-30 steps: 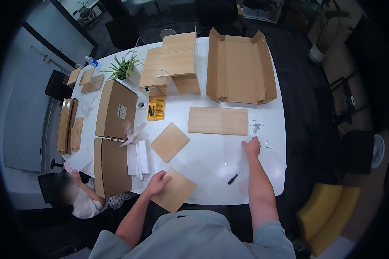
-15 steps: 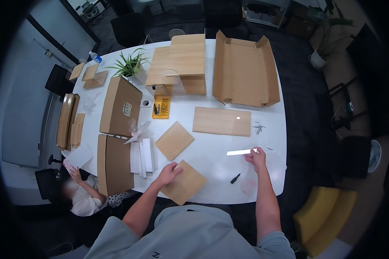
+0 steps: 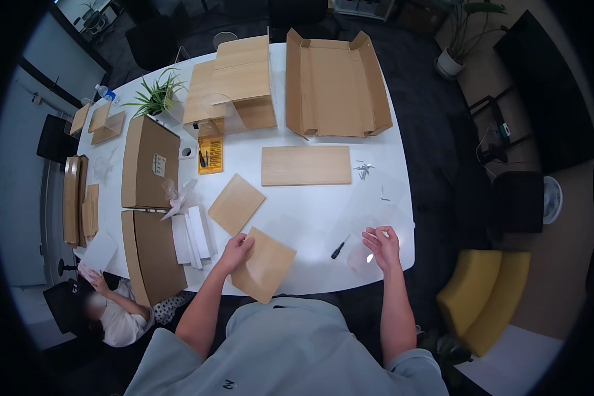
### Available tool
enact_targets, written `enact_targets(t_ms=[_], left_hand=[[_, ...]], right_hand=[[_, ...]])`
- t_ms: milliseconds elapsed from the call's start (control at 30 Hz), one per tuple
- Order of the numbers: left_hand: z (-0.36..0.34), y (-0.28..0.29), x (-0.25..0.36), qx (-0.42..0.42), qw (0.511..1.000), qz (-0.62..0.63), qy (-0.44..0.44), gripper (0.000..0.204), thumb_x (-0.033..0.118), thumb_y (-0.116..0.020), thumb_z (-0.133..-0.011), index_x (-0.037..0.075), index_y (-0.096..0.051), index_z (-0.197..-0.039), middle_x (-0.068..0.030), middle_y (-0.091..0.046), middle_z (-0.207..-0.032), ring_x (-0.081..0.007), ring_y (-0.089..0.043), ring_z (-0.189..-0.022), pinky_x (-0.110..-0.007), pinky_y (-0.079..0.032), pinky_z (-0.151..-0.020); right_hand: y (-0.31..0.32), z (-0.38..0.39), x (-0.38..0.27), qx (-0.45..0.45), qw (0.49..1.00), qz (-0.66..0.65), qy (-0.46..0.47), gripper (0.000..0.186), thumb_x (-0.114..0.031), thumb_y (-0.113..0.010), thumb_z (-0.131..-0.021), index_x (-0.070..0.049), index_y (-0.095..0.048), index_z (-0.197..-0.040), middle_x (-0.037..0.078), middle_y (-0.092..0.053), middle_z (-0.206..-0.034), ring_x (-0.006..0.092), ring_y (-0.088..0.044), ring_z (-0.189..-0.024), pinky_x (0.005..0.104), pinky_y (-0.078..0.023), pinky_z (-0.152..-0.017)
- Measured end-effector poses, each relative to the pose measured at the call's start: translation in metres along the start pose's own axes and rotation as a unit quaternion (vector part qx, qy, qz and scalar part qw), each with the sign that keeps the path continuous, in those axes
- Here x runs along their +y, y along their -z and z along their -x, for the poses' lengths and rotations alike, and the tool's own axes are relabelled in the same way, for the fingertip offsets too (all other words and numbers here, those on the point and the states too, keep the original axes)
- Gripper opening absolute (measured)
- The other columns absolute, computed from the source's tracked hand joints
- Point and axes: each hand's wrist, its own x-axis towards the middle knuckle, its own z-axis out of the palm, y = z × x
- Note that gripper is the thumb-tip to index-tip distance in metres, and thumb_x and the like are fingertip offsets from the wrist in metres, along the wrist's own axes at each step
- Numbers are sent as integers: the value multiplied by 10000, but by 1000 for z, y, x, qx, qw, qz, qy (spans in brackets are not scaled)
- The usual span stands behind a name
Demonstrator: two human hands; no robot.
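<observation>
My left hand (image 3: 235, 252) grips the left edge of a light wooden board (image 3: 265, 265), thumb on top, near the table's front edge. Toward the right front, my right hand (image 3: 383, 245) is raised with fingers curled in; whatever they pinch, if anything, is too small or clear to make out. A bright glint shows just below its fingers, by a reddish mark on something clear. Left of this hand lies a black-handled screwdriver (image 3: 338, 250). A second square board (image 3: 237, 204) rests beyond the held one, and a longer rectangular board (image 3: 305, 165) lies farther back.
Screws (image 3: 363, 170) and a hex key (image 3: 385, 193) lie at the right. Behind stand a wooden cabinet (image 3: 244, 79) and an open cardboard box (image 3: 333, 86). Cardboard boxes (image 3: 153, 257), white strips (image 3: 192, 236), a yellow tool case (image 3: 210, 156) and a seated person are on the left.
The view has shifted, moving the scene left and up. The bright white strip at my right hand no longer shows, and that hand's fingers have curled. My left hand keeps its grip on the board.
</observation>
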Motion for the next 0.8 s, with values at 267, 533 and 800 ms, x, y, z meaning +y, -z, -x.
enact_targets(t_ms=[267,533,800], left_hand=[[20,37,-9,13,999,-37,2,257,263,-586,-997,16,-648,-1038,-36,-677,-884,-103,-603,-792,-285,-488,-747],[20,44,-16,33,993,-108,27,259,270,-591,-992,18,-651,-979,4,-628,-759,-73,-535,-679,-275,-435,-613],[-25,17,-16,-2,943,-329,-57,285,282,-602,-972,1,-629,-1017,-76,-612,-743,-149,-545,-676,-328,-467,-652]], right_hand=[[6,-13,8,29,999,32,32,45,-79,-553,-1005,-88,-519,-1032,188,-688,-1071,310,-715,-970,404,-614,-796],[-76,-119,67,-31,993,103,-51,49,-67,-558,-968,-62,-537,-1012,152,-709,-987,248,-731,-856,348,-619,-731],[-92,-170,81,71,897,434,34,192,-190,-676,-897,-37,-607,-989,156,-695,-961,271,-706,-857,390,-571,-711]])
